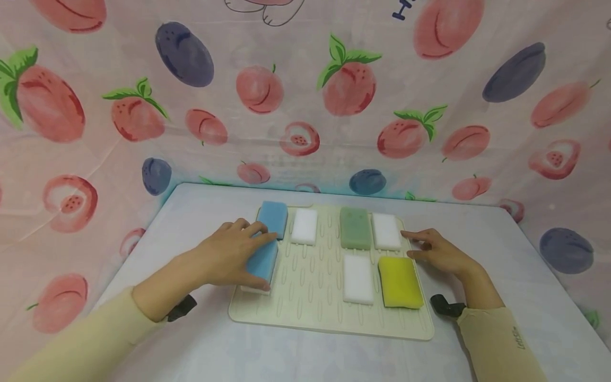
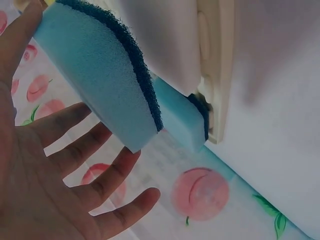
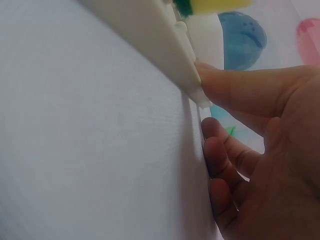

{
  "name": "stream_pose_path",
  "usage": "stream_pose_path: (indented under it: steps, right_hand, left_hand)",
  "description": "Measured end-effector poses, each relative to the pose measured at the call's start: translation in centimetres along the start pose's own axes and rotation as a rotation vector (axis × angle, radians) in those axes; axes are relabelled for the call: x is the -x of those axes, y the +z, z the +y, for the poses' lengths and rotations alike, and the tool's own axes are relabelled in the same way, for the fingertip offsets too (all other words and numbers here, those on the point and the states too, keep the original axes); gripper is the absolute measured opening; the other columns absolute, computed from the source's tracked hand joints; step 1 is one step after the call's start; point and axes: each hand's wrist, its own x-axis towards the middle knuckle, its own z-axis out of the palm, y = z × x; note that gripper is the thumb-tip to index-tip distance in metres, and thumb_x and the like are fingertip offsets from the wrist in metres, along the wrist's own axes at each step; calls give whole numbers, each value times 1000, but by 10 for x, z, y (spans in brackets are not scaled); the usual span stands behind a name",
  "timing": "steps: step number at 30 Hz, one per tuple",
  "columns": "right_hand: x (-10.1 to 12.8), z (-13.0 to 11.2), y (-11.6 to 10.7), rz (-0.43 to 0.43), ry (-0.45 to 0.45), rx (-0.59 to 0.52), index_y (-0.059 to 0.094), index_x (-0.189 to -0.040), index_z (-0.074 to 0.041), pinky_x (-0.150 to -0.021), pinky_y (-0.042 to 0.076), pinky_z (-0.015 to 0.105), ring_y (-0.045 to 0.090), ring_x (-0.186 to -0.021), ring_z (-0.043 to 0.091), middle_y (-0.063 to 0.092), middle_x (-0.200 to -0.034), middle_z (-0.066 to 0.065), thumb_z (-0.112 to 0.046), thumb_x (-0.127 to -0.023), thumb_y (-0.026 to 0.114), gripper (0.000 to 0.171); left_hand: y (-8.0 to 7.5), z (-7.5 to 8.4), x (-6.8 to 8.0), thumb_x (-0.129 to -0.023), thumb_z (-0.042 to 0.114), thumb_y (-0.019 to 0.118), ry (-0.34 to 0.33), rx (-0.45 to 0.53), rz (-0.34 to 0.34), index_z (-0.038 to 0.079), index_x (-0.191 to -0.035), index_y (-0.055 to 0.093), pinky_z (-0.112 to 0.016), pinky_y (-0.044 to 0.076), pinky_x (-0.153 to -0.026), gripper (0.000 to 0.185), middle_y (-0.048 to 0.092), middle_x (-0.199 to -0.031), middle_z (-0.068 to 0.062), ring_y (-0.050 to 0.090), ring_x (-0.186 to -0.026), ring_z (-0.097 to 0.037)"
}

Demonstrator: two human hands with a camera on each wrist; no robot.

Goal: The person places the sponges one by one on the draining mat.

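A blue sponge [image 1: 261,262] with a dark scouring layer [image 2: 132,55] is held between the thumb and fingers of my left hand [image 1: 229,254], over the left part of a cream ridged mat [image 1: 310,313]. Just beyond it a second blue sponge [image 1: 272,216] lies at the mat's far left corner, partly behind my fingers. My right hand [image 1: 439,252] rests at the mat's right edge, its thumb [image 3: 245,90] touching the rim [image 3: 172,55]. The index finger stretches toward the nearby white sponge [image 1: 387,232]; other fingers are bent against the white tabletop.
On the mat also lie a white sponge [image 1: 304,226], a green sponge [image 1: 355,228], another white sponge [image 1: 358,279] and a yellow sponge [image 1: 401,282]. The white table [image 1: 200,339] meets a fruit-printed cloth [image 1: 305,175] at its back edge.
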Motion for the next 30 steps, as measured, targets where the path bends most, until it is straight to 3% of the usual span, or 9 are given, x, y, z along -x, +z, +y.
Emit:
stream_pose_path:
  steps: [17,30]
  right_hand:
    - [0,1,0,-6,-2,9,48,-156,-17,-105,42,62,42,-124,42,39,-145,23,-33,-96,73,67]
    - [0,0,1,5,7,6,49,-156,-17,-99,44,53,43,-121,39,40,-144,23,-31,-96,73,66]
  left_hand:
    - [0,20,-18,-71,79,77,17,11,-6,23,-154,52,-55,47,-107,103,55,-147,-5,53,-124,-33]
    - [8,33,-32,-72,82,74,31,2,-20,26,-154,50,-55,47,-106,102,53,-147,-3,54,-125,-34]
